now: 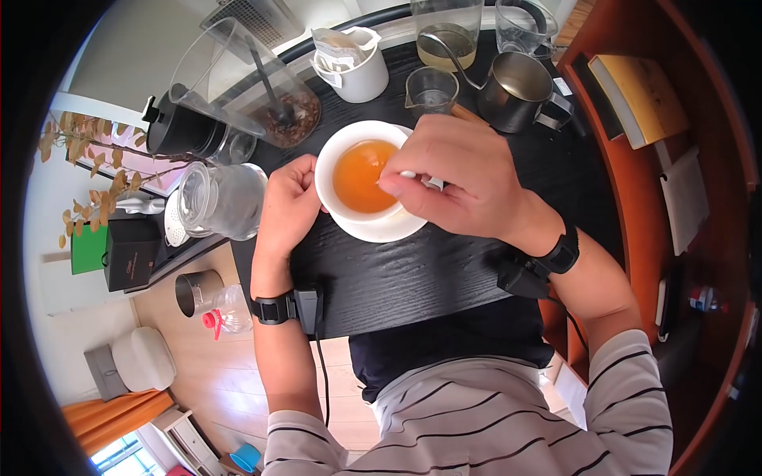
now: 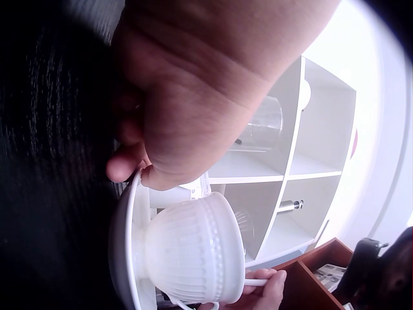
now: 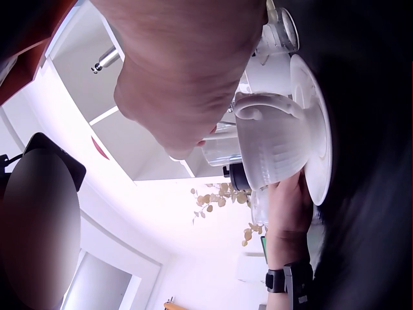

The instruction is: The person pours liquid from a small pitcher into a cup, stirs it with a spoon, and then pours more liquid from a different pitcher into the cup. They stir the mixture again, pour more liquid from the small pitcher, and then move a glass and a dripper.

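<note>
A white fluted cup (image 1: 325, 178) of amber liquid (image 1: 357, 178) stands on a white saucer (image 1: 377, 232) near the middle of the black table. My left hand (image 1: 290, 202) pinches the saucer's left rim; in the left wrist view its thumb and fingers are at the saucer (image 2: 132, 258) edge beside the cup (image 2: 193, 248). Over the cup's right side, my right hand (image 1: 460, 178) pinches a thin white handle (image 2: 256, 282), whose lower end is hidden inside the cup. The cup's own handle (image 3: 271, 102) faces the right hand's side and is not held.
Behind the cup are a small glass pitcher (image 1: 431, 91), a steel kettle (image 1: 516, 87), a white canister (image 1: 357, 79) and a clear container (image 1: 298, 119) of brown pieces. A glass jar (image 1: 226, 198) stands left, an orange-brown shelf (image 1: 627, 206) right.
</note>
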### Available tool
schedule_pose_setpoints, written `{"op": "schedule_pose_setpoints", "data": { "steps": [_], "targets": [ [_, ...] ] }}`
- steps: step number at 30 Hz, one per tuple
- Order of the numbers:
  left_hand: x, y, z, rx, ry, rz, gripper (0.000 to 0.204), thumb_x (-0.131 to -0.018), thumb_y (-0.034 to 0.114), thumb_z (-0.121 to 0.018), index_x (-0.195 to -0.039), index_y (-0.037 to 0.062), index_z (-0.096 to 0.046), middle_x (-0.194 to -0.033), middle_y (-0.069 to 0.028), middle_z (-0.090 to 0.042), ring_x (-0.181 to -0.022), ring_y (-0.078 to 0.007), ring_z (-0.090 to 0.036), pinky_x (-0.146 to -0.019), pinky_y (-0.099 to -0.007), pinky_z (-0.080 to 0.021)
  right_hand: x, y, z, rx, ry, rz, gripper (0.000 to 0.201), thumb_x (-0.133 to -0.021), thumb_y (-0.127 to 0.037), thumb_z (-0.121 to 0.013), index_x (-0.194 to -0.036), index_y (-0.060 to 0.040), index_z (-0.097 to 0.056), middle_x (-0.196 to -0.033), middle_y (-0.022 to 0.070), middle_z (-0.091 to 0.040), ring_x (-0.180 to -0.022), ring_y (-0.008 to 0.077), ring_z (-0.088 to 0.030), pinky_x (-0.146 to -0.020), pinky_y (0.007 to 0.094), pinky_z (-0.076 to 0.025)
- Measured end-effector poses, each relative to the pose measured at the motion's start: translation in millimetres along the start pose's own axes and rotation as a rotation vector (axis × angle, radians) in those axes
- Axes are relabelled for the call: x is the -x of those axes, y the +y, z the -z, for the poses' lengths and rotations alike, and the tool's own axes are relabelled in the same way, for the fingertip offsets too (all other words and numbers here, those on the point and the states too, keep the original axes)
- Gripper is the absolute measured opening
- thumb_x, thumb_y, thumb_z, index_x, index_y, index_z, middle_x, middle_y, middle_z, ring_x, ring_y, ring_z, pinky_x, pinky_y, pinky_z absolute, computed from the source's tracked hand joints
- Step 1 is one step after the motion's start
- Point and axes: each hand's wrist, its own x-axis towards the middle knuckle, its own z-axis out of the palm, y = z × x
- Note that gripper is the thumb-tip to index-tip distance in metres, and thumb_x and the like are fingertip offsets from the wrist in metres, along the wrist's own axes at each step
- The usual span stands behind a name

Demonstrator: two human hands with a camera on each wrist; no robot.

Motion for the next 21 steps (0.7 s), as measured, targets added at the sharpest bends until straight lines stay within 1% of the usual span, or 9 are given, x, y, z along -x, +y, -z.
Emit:
{"op": "schedule_pose_setpoints", "data": {
  "steps": [1, 3, 6, 7, 9, 13, 16, 18, 21],
  "targets": [
    [-0.1, -0.1, 0.3, -0.002, 0.0, -0.001, 0.015, -0.104, 0.009, -0.065, -0.093, -0.001, -0.068, -0.067, 0.0017, -0.065, -0.062, -0.0028, -0.059, -0.059, -0.0221, -0.046, -0.1, 0.4, -0.8, 0.0, -0.001, 0.0, 0.012, -0.087, -0.01, -0.084, -0.09, -0.0053, -0.073, -0.079, 0.0075, -0.068, -0.069, 0.0256, -0.067, -0.062, 0.0354, -0.054],
    [-0.2, 0.1, 0.5, -0.012, 0.0, -0.004, 0.014, -0.104, 0.009, -0.065, -0.093, -0.0011, -0.068, -0.067, 0.0016, -0.065, -0.062, -0.0029, -0.059, -0.06, -0.0222, -0.046, 0.7, 2.0, -3.9, -0.1, -0.035, 0.032, 0.016, -0.085, -0.002, -0.086, -0.1, -0.0031, -0.079, -0.084, 0.008, -0.072, -0.069, 0.0201, -0.066, -0.061, 0.0311, -0.051],
    [-0.2, -0.8, 0.3, -0.023, 0.001, -0.003, 0.014, -0.103, 0.008, -0.065, -0.093, -0.0011, -0.068, -0.067, 0.0015, -0.065, -0.062, -0.0031, -0.059, -0.06, -0.0223, -0.046, 0.3, 7.4, -6.9, -0.048, -0.016, 0.101, 0.017, -0.085, -0.003, -0.087, -0.1, -0.0032, -0.079, -0.085, 0.0084, -0.073, -0.07, 0.0199, -0.067, -0.061, 0.0308, -0.052],
    [-0.2, -0.9, 0.4, -0.025, 0.001, 0.001, 0.014, -0.103, 0.008, -0.065, -0.093, -0.001, -0.068, -0.067, 0.0015, -0.065, -0.062, -0.0031, -0.059, -0.06, -0.0224, -0.046, -0.1, 6.5, -6.3, -0.048, -0.017, 0.101, 0.017, -0.085, -0.003, -0.087, -0.1, -0.0032, -0.079, -0.085, 0.0084, -0.073, -0.07, 0.0199, -0.067, -0.061, 0.0308, -0.052],
    [0.2, 0.5, -0.4, -0.018, 0.003, 0.002, 0.014, -0.103, 0.008, -0.065, -0.093, -0.001, -0.068, -0.067, 0.0016, -0.065, -0.062, -0.0031, -0.059, -0.06, -0.0225, -0.046, -0.9, 4.2, -4.0, 0.091, 0.027, 0.047, 0.012, -0.087, -0.011, -0.085, -0.092, -0.005, -0.076, -0.08, 0.0073, -0.069, -0.073, 0.0249, -0.069, -0.063, 0.0357, -0.054],
    [-0.1, -0.9, 0.5, -0.028, 0.004, 0.009, 0.014, -0.103, 0.007, -0.064, -0.093, -0.001, -0.068, -0.067, 0.0015, -0.065, -0.062, -0.0031, -0.059, -0.06, -0.0224, -0.046, -2.7, 7.3, -0.8, 0.158, 0.082, 0.041, 0.012, -0.087, -0.009, -0.085, -0.091, -0.0048, -0.075, -0.079, 0.0071, -0.068, -0.071, 0.0246, -0.068, -0.061, 0.0352, -0.053],
    [-0.2, -0.8, 0.6, -0.024, 0.002, 0.007, 0.014, -0.103, 0.007, -0.065, -0.093, -0.001, -0.068, -0.067, 0.0013, -0.065, -0.062, -0.0032, -0.06, -0.06, -0.0224, -0.047, -3.2, 1.6, 2.6, 0.132, 0.088, 0.011, 0.011, -0.086, -0.007, -0.085, -0.089, -0.0049, -0.074, -0.077, 0.0064, -0.067, -0.067, 0.0238, -0.066, -0.06, 0.0349, -0.052],
    [0.0, 0.0, -0.3, -0.01, 0.004, 0.008, 0.014, -0.103, 0.007, -0.065, -0.093, -0.0011, -0.068, -0.068, 0.0013, -0.066, -0.062, -0.0032, -0.06, -0.06, -0.0224, -0.047, -1.7, -1.0, 2.8, 0.023, 0.053, -0.026, 0.012, -0.085, -0.007, -0.085, -0.089, -0.0052, -0.074, -0.077, 0.0061, -0.067, -0.065, 0.023, -0.064, -0.059, 0.0342, -0.051],
    [0.0, 0.7, -0.2, -0.005, 0.005, 0.004, 0.014, -0.103, 0.008, -0.065, -0.092, -0.001, -0.068, -0.068, 0.0012, -0.066, -0.063, -0.0033, -0.06, -0.06, -0.0224, -0.047, -1.4, 0.8, -3.9, -0.083, 0.026, 0.011, 0.013, -0.086, -0.009, -0.086, -0.089, -0.0052, -0.074, -0.078, 0.0065, -0.068, -0.067, 0.0236, -0.066, -0.06, 0.0346, -0.052]
  ]
}}
